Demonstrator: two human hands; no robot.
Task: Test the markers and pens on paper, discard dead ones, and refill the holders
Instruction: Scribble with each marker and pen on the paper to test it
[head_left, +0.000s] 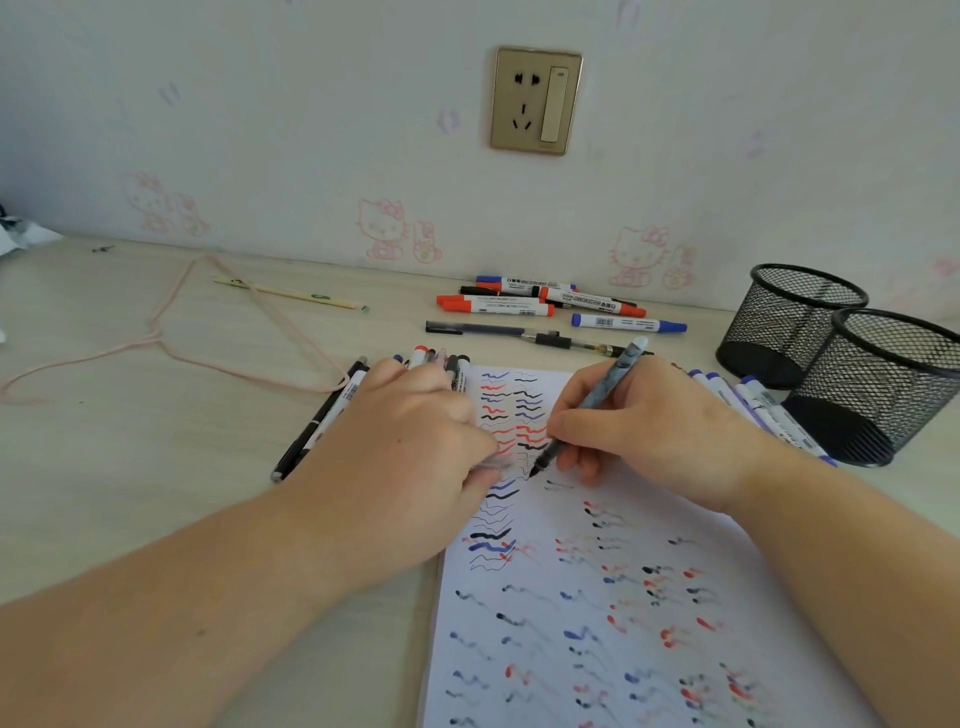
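Observation:
My right hand grips a blue-grey patterned pen with its black tip touching the white paper, which is covered in red, blue and black squiggles. My left hand lies on the paper's left edge, its fingers curled over something clear that I cannot make out. A bundle of pens and markers sticks out beyond its fingers. Two black mesh holders stand at the right.
Red, blue and black whiteboard markers and a black gel pen lie near the wall. More markers lie beside the holders, and black pens left of my left hand. A pink hanger and a chopstick lie at the left.

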